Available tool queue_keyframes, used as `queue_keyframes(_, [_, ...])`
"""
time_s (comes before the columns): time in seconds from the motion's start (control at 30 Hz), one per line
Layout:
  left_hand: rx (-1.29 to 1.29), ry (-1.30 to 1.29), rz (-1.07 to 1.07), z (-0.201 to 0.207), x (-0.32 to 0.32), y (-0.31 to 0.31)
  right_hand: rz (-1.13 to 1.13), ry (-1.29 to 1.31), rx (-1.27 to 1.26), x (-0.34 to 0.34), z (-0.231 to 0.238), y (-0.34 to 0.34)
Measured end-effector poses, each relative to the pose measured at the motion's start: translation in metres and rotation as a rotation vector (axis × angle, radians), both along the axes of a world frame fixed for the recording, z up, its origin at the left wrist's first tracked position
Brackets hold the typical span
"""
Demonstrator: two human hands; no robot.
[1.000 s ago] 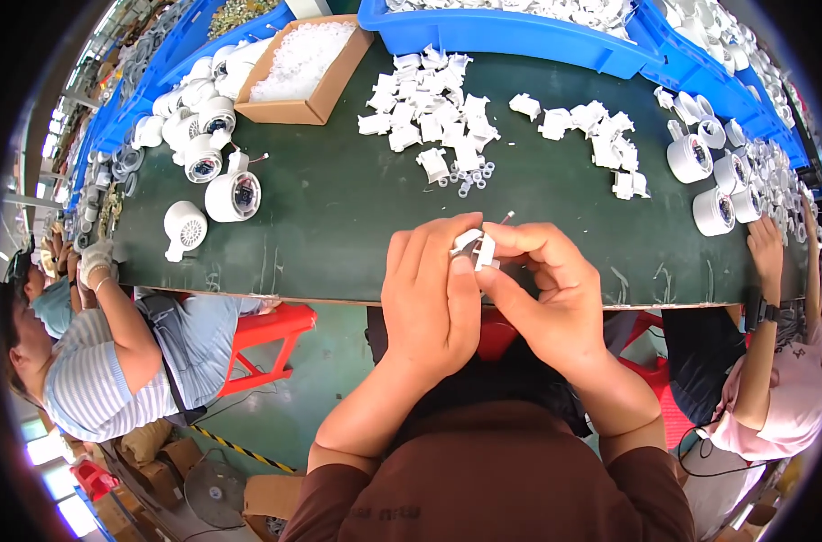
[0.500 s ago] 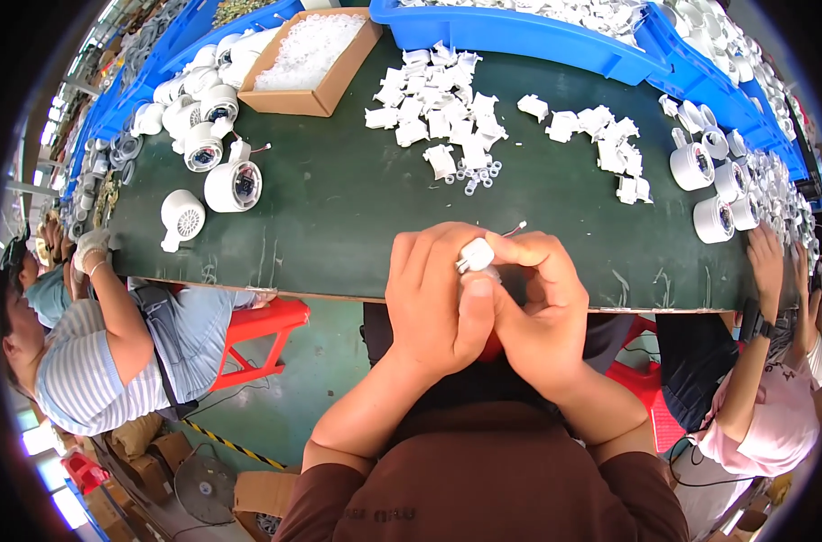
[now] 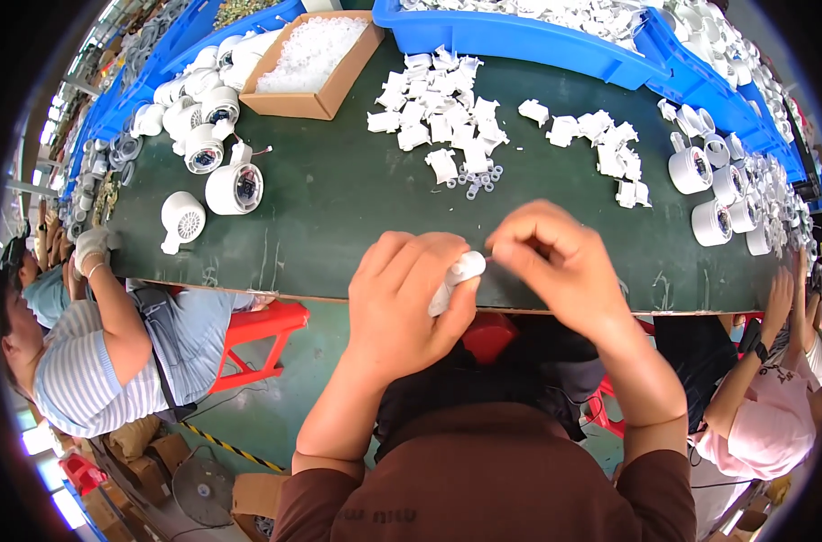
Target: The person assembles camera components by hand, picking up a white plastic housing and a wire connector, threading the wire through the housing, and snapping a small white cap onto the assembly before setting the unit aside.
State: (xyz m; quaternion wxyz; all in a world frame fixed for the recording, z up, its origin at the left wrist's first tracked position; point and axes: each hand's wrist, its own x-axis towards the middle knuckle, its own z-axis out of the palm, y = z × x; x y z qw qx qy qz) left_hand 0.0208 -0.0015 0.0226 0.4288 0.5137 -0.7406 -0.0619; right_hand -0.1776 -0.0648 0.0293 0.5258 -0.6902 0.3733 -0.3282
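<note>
My left hand is closed around a small white plastic part just over the near edge of the table. Its rounded end points up between thumb and fingers; the rest is covered by the hand. Just right of it, my right hand is closed, thumb and forefinger pinched together at a thin dark reddish wire that runs from the white part. Little of that wire shows. Beyond my hands, small clear rings lie beside a pile of white plastic brackets.
More white brackets lie to the right. White round housings stand at left, and others at right. A cardboard box of clear pieces and blue bins line the far side. Co-workers sit on both sides.
My right hand has moved right, off the white part, and now pinches the wire. The part has turned in my left hand, which shifted slightly left. At right, a co-worker's hand moved nearer the edge.
</note>
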Motion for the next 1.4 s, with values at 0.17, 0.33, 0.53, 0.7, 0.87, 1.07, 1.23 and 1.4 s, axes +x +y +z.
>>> queue_keyframes(0.17, [-0.001,-0.049,0.096,0.001,-0.007,-0.005,-0.085,0.219,-0.582,0.014,-0.012,-0.038])
queue_keyframes(0.33, [-0.006,-0.046,0.136,-0.001,-0.009,-0.006,-0.029,0.423,-0.817,0.023,-0.023,-0.043])
queue_keyframes(0.53, [0.050,-0.026,0.083,0.008,-0.008,-0.008,-0.118,0.202,-0.801,0.016,-0.014,-0.040])
queue_keyframes(0.7, [0.114,-0.074,0.043,0.012,-0.013,-0.009,-0.136,-0.130,0.152,-0.004,0.007,-0.008])
queue_keyframes(0.87, [0.121,-0.050,0.025,0.009,-0.018,-0.013,0.009,-0.208,0.127,-0.011,0.001,0.003])
queue_keyframes(1.07, [0.116,-0.047,0.009,0.006,-0.017,-0.014,0.040,-0.258,0.362,-0.005,0.006,-0.003])
queue_keyframes(1.23, [0.121,-0.051,0.009,0.006,-0.022,-0.012,0.041,-0.206,0.462,-0.002,0.007,-0.003])
queue_keyframes(1.4, [0.077,0.017,0.071,-0.001,-0.025,-0.010,-0.036,-0.284,0.472,0.007,0.005,0.007])
